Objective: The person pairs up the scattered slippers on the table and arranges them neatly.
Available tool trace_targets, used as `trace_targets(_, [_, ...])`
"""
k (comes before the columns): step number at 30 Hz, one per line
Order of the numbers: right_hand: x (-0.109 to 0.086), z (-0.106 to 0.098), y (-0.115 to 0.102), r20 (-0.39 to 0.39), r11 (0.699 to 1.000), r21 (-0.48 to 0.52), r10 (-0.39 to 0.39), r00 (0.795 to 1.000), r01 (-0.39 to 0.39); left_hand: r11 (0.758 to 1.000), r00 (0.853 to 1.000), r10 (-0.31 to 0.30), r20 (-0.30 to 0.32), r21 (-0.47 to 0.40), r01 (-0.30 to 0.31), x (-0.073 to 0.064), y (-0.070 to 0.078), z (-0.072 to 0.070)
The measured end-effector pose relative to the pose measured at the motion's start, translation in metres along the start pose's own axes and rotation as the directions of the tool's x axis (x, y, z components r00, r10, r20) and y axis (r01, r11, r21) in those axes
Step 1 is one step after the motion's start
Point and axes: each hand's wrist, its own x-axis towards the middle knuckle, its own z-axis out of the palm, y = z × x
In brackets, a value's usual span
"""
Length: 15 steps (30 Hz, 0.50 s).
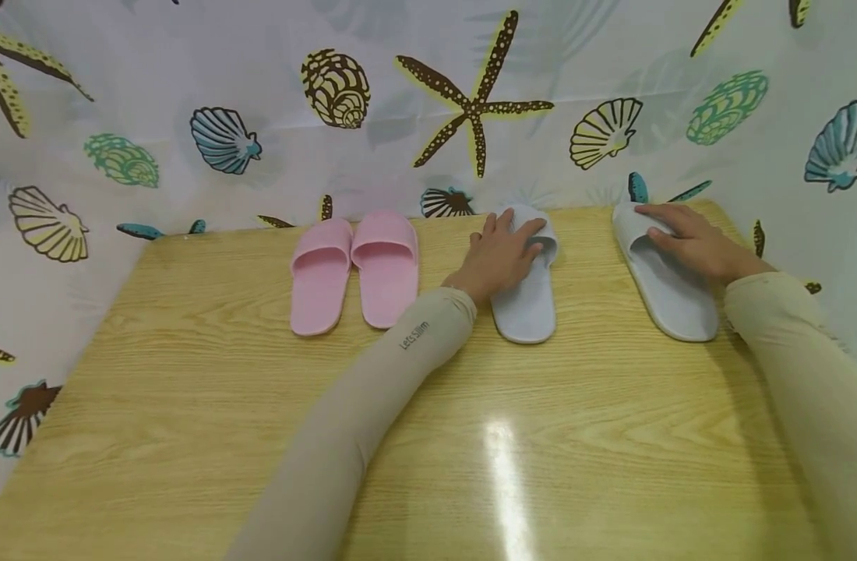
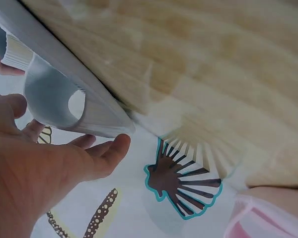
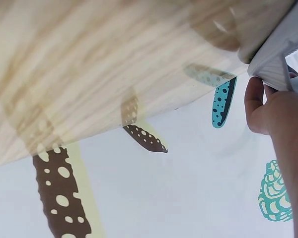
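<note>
Two white slippers stand apart on the right side of the table. My left hand [image 1: 497,257] reaches over the left white slipper [image 1: 530,308], its fingers spread around the toe strap. In the left wrist view those fingers [image 2: 120,145] lie loosely beside the slipper's toe end. The right white slipper [image 1: 674,292] is angled, with its toe turned left. Over its strap, my right hand [image 1: 702,245] grips the upper part with thumb and fingers. The right wrist view shows a bent finger [image 3: 256,101] against the toe edge; the others are mostly hidden.
A pair of pink slippers [image 1: 321,280] stands side by side left of my left hand, toes toward the back. The wooden table [image 1: 260,436] ends at a white curtain [image 1: 260,47] printed with shells and starfish.
</note>
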Motion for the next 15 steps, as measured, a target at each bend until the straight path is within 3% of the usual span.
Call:
trace_targets(10, [0.0030, 0.0005, 0.0039, -0.010, 1.000, 0.005, -0.027, 1.000, 0.027, 1.000, 0.999, 0.004, 0.048, 0.008, -0.004, 0.0063, -0.0063, -0.0034])
trace_targets(15, [0.0025, 0.0009, 0.0044, -0.016, 0.999, 0.022, -0.039, 0.999, 0.040, 0.999, 0.999, 0.034, 0.035, 0.030, -0.035, 0.0052, -0.0059, -0.0012])
